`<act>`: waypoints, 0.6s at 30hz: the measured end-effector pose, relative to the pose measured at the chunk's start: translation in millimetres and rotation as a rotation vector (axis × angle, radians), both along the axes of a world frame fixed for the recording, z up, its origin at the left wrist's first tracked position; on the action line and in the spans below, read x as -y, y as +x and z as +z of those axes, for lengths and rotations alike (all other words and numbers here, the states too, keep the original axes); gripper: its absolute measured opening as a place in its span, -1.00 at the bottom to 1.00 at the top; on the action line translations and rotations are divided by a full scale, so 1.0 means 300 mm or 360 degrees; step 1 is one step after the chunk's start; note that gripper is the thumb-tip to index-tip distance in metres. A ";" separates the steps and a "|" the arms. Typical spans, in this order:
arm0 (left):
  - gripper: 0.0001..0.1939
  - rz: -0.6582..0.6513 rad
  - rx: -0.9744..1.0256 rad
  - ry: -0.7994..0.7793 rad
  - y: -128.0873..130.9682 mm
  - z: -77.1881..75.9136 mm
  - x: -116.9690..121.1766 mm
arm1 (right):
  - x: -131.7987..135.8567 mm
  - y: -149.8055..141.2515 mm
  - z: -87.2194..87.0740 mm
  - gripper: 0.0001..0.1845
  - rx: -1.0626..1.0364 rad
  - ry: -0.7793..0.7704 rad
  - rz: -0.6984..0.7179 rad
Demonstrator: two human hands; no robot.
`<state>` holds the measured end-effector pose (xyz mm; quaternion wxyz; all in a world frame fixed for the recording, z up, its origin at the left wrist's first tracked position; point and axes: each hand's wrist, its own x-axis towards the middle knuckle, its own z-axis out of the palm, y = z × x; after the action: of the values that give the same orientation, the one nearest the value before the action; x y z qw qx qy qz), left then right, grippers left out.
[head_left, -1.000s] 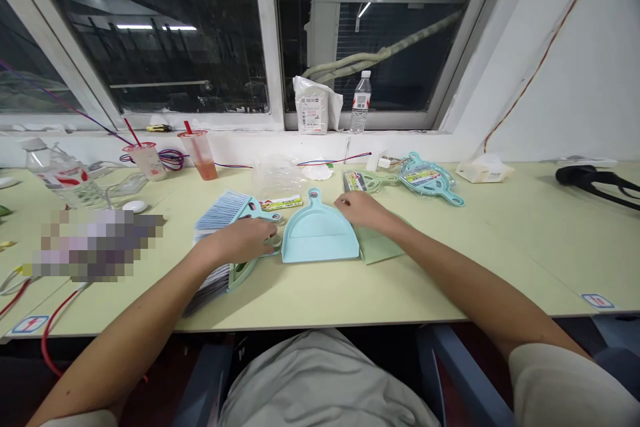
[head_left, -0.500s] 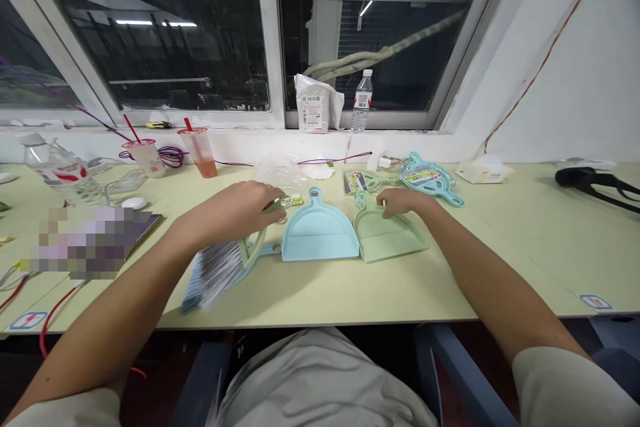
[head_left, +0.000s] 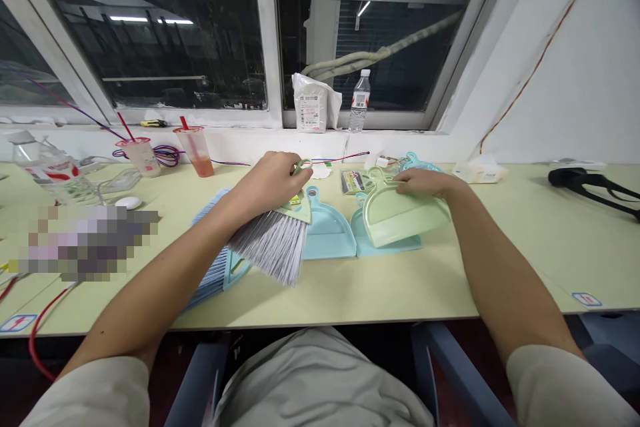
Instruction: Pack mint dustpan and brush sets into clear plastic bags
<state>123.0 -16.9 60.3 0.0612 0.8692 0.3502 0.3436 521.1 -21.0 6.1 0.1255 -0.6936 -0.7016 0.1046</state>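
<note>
My left hand (head_left: 270, 181) is closed around the handle of a light green hand brush (head_left: 276, 240), held above the table with its grey bristles pointing toward me. A blue brush (head_left: 216, 267) lies on the table under my left forearm. My right hand (head_left: 423, 181) grips the upper edge of a light green dustpan (head_left: 400, 217), tilted up off the table. Beneath it lies a blue dustpan (head_left: 367, 245), and another blue dustpan (head_left: 326, 233) lies flat just to its left.
Two drink cups (head_left: 193, 150) with straws and a plastic bottle (head_left: 50, 173) stand at the back left. Packaged brush sets (head_left: 356, 181) lie behind the dustpans. A water bottle (head_left: 358, 101) and a white bag (head_left: 313, 103) sit on the sill. A black strap (head_left: 585, 181) lies far right.
My left hand lifted the green brush off the table and carried it right, over the blue dustpan. My right hand raised and tilted the green dustpan, baring a second blue dustpan under it.
</note>
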 end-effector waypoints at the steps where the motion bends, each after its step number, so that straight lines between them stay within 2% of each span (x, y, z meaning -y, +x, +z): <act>1: -0.63 0.0021 0.0036 -0.0012 0.008 -0.006 -0.001 | 0.013 -0.002 0.022 -0.77 -0.0142 -0.0055 0.0019; 3: -0.63 0.0071 0.0132 -0.0037 0.026 -0.018 0.002 | 0.035 -0.042 0.053 -0.66 -0.0418 0.0017 -0.0020; 5: -0.63 0.0160 0.0180 -0.0034 0.045 -0.028 0.013 | 0.051 -0.140 0.060 -0.56 -0.0531 0.0287 -0.0141; 6: -0.63 0.0221 0.0168 -0.0020 0.055 -0.032 0.020 | 0.056 -0.208 0.055 -0.53 -0.0548 0.0375 -0.0129; 8: -0.63 0.0339 0.0074 0.0018 0.072 -0.037 0.037 | 0.067 -0.358 0.035 -0.57 -0.0679 0.0448 0.0007; 10: -0.63 0.0459 -0.0067 0.0057 0.085 -0.039 0.054 | 0.080 -0.499 0.011 -0.62 -0.0977 0.0447 0.0183; 12: -0.62 0.0598 -0.0211 0.0107 0.095 -0.040 0.069 | 0.092 -0.601 -0.008 -0.57 -0.1297 0.0327 0.0336; 15: -0.56 0.0810 -0.0344 0.0208 0.108 -0.045 0.081 | 0.103 -0.669 -0.025 -0.38 -0.1656 0.0118 0.0512; 18: -0.55 0.0921 -0.0407 0.0256 0.124 -0.055 0.080 | 0.103 -0.669 -0.034 -0.36 -0.1655 0.0139 0.0671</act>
<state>160.2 -41.0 43.7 -0.1524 0.7718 0.5594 0.2612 320.5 -51.8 -4.2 0.4596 -0.3896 -0.6746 0.4265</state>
